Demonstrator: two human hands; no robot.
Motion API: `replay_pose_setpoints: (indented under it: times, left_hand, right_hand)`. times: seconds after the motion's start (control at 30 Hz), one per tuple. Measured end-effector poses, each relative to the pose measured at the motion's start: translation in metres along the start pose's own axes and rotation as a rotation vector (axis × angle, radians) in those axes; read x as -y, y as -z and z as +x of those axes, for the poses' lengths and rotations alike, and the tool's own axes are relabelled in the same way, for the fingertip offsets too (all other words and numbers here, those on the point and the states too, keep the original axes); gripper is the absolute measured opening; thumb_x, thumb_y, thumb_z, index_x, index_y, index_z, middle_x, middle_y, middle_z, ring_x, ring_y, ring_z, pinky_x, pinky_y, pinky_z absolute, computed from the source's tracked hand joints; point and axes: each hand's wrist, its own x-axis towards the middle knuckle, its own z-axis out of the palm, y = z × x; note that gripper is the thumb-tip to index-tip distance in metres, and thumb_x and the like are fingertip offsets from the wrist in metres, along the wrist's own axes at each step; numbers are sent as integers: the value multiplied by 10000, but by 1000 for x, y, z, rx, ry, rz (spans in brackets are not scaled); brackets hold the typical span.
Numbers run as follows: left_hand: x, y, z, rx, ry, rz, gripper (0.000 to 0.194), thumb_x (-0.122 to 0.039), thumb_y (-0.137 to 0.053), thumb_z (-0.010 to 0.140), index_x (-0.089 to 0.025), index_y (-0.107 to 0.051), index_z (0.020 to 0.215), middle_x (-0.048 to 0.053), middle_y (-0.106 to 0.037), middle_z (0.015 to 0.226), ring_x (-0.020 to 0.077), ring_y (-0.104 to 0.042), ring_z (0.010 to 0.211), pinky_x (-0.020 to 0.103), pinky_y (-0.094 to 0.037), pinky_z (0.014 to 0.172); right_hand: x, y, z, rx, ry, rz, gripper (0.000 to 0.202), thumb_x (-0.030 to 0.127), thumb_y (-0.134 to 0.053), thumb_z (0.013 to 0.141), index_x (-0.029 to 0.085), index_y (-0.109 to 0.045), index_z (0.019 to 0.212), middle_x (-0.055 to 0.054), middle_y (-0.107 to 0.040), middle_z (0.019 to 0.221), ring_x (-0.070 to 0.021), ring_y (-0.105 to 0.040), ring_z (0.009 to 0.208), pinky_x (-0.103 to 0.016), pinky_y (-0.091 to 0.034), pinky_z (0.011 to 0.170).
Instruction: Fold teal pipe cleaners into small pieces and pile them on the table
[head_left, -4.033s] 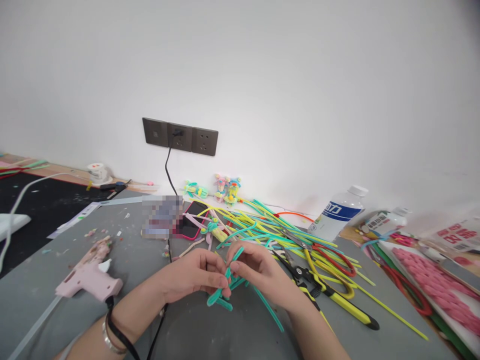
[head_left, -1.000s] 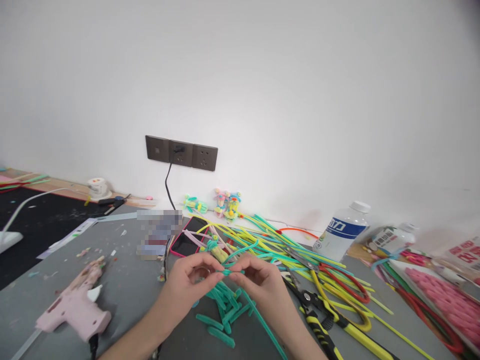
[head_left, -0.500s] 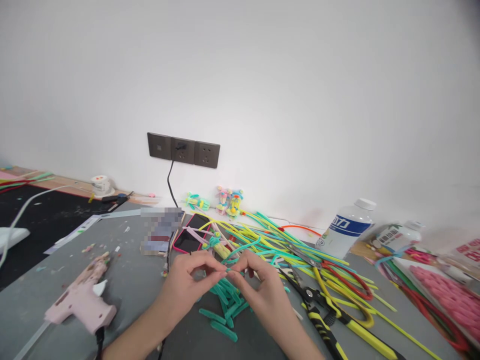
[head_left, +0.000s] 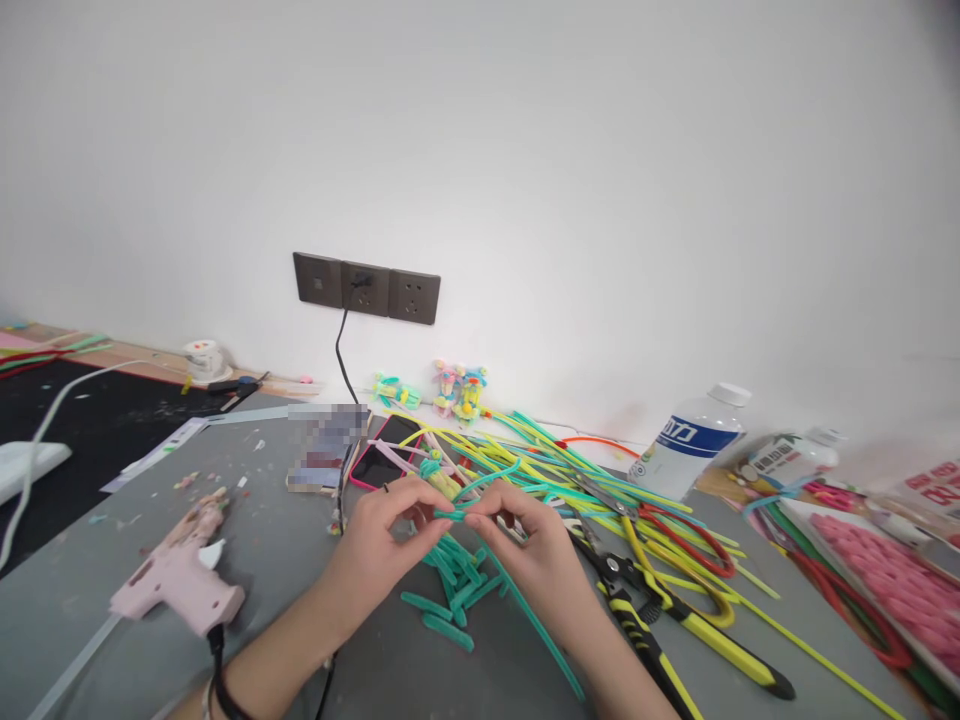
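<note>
My left hand [head_left: 394,525] pinches one end of a short teal pipe cleaner [head_left: 450,515] between thumb and index finger. At its other end, the thumb and fingertips of my right hand [head_left: 521,530] are closed on it too. Fingers hide part of the piece. A longer teal pipe cleaner [head_left: 541,632] slants from under my right fingers towards the lower right; whether it is gripped I cannot tell. Below the hands lie several cut teal pieces [head_left: 448,632]. Just beyond them is a small yellow and teal pipe-cleaner figure [head_left: 442,482].
A pink glue gun [head_left: 180,590] lies at left, its cord running forward. Pliers [head_left: 637,595], scissors [head_left: 626,515] and long yellow pipe cleaners [head_left: 795,640] spread at right, near a white bottle [head_left: 694,440]. A phone [head_left: 386,455] and finished figures [head_left: 459,390] lie towards the wall.
The teal piece between my fingertips shows more, with my hands slightly farther apart. A long teal strand now shows beside my right wrist. The view has shifted a little.
</note>
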Motion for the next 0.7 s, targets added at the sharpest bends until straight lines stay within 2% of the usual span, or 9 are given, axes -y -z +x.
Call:
replay_pose_setpoints:
  times: [0.2, 0.4, 0.57, 0.7]
  left_hand:
    - [0, 0, -1, -6, -69, 1, 91, -155, -667, 857, -199, -746, 862, 40, -734, 801, 174, -675, 738, 241, -525, 662]
    - [1, 0, -2, 5, -109, -16, 99, -143, -683, 851, -205, -761, 849, 30, -727, 765, 167, -677, 719, 244, -527, 677]
    - [-1, 2, -1, 0, -52, 51, 110, -189, -669, 847, -205, -758, 784, 30, -734, 726, 169, -663, 668, 252, -520, 656]
    - [0, 2, -2, -1, 1, 101, 102, -212, -678, 840, -204, -755, 774, 16, -726, 709, 164, -657, 649, 242, -500, 633]
  right_hand:
    - [-3, -1, 0, 25, -40, 64, 266, 430, -673, 870, 201, -703, 737, -15, -581, 658, -165, -461, 616, -293, -348, 594]
    - [-4, -4, -3, 56, -32, 35, 292, 444, -620, 913, 202, -688, 766, -19, -581, 694, -172, -465, 661, -293, -345, 621]
    - [-1, -7, -3, 52, 19, -46, 297, 409, -576, 937, 198, -610, 729, 4, -541, 654, -152, -441, 618, -276, -339, 588]
    - [-5, -9, -4, 60, 14, -100, 299, 378, -551, 940, 219, -474, 697, 46, -424, 593, -137, -393, 560, -268, -299, 553]
